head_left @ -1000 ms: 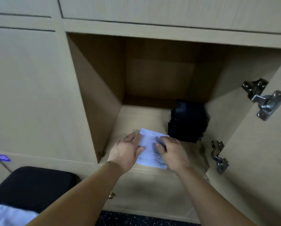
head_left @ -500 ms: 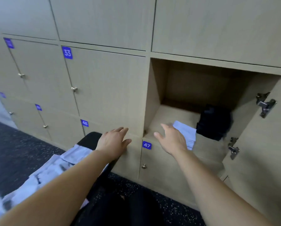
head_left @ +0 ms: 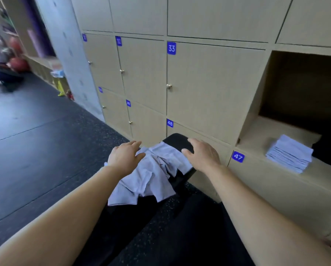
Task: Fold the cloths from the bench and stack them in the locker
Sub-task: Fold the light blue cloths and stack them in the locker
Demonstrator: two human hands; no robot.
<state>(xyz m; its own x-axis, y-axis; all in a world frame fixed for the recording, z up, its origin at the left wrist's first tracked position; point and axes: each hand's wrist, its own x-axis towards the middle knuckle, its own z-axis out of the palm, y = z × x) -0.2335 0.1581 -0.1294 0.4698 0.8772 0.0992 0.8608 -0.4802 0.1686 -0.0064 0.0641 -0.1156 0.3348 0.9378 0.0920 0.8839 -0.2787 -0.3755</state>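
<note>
Left grip [head_left: 125, 157] and right grip [head_left: 202, 155] were spread over one cloth heap [head_left: 151, 179] at the tabletop's [head_left: 177, 140] far end; one folded stack [head_left: 289, 156] lay at the locker's [head_left: 272, 129] front edge.

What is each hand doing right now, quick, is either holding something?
Left hand: open, fingers spread over the pile of loose cloths, holding nothing.
Right hand: open, fingers spread at the pile's right edge, holding nothing.
</note>
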